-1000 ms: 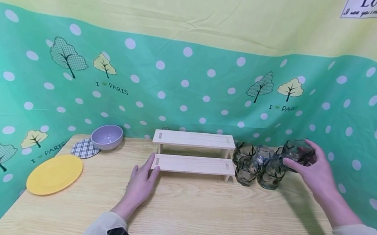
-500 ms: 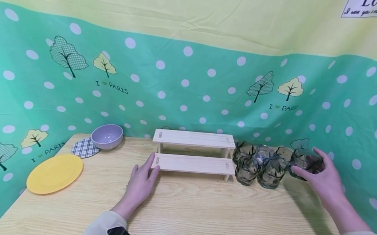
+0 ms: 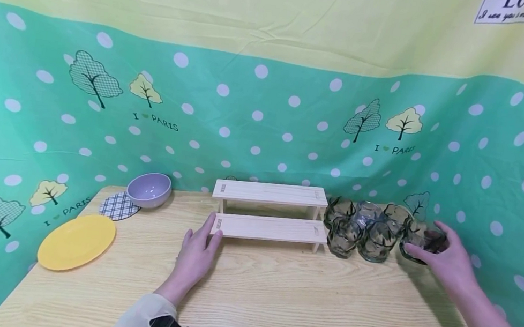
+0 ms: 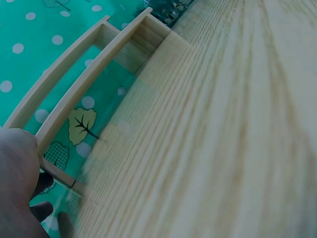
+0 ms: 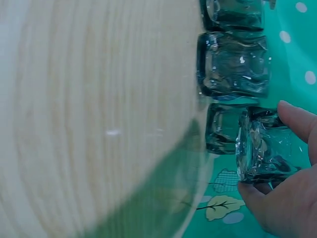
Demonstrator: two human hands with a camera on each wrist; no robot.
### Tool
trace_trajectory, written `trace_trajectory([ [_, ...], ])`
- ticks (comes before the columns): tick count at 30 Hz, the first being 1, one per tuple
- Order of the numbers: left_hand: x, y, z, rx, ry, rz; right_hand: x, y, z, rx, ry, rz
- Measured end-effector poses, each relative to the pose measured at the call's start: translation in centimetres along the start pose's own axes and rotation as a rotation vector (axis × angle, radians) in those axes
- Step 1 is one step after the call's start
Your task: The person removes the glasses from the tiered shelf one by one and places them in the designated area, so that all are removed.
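My right hand (image 3: 454, 261) grips a smoky, faceted glass tumbler (image 3: 420, 241) between thumb and fingers. It is at the right end of a cluster of similar tumblers (image 3: 376, 241). In the right wrist view, the held tumbler (image 5: 265, 144) overlaps a standing one (image 5: 220, 129), and its base sits farther from the tabletop than that one's. A two-tier wooden rack (image 3: 270, 229) is left of the tumblers. My left hand (image 3: 195, 256) touches the left end of its lower shelf, index finger and thumb at the corner; the left wrist view shows the other fingers hanging below.
At the back left, a purple bowl (image 3: 149, 190) overlaps a round checked mat (image 3: 116, 209). A yellow oval plate (image 3: 75, 242) lies near the table's left edge. Green dotted cloth (image 3: 265, 131) hangs behind the wooden table (image 3: 299, 308) and on both sides.
My right hand has carried the tumbler rightward past the cluster, then lowered it slightly. A tumbler behind it now shows more fully. My left hand stays at the rack.
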State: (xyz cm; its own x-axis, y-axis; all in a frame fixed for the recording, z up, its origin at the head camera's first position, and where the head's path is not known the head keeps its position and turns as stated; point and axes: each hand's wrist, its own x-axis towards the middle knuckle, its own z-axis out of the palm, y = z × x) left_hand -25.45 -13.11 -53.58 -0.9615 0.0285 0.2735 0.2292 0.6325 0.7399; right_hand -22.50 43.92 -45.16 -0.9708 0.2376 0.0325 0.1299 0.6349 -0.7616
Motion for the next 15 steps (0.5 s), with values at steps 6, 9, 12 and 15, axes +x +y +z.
trace_trajectory([
  [6,0.1,-0.2,0.1,-0.003,-0.012,-0.013,0.0,1.1,0.7,0.010,-0.017,0.016],
  [9,0.1,-0.2,0.2,-0.006,-0.017,-0.018,0.1,1.7,1.2,0.021,-0.020,0.011],
  [12,0.0,-0.2,0.2,-0.004,-0.019,-0.020,0.2,2.1,1.7,0.028,-0.018,0.008],
  [15,0.1,-0.1,0.1,-0.003,-0.018,-0.018,0.2,2.5,2.0,0.046,-0.020,0.010],
])
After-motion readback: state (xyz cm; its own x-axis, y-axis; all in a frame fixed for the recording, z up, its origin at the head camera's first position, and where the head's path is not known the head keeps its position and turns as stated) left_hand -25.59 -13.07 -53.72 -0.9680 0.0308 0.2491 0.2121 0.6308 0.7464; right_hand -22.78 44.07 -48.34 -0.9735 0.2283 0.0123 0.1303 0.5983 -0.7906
